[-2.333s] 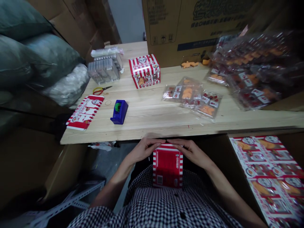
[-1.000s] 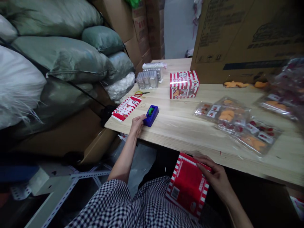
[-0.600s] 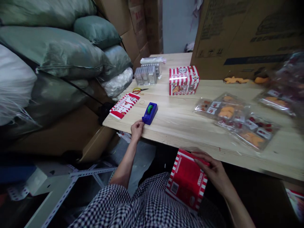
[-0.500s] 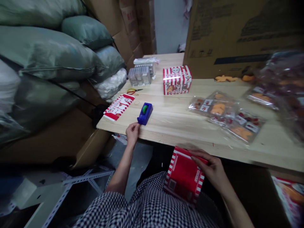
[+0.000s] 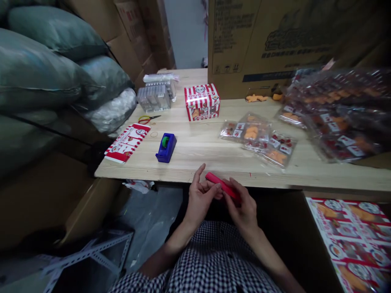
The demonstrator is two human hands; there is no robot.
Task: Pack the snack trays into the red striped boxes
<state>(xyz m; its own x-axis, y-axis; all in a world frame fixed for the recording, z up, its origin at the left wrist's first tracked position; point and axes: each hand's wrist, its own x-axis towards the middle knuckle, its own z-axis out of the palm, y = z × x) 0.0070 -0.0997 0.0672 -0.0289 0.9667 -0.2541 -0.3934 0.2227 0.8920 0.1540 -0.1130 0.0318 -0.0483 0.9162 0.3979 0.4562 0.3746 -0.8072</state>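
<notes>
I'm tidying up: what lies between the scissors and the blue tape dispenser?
At least one thin loop, perhaps a rubber band, lies between the scissors and the blue tape dispenser, in the head view.

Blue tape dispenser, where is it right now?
In the head view, the blue tape dispenser sits left of centre on the wooden table, just right of the flat striped card.
</notes>
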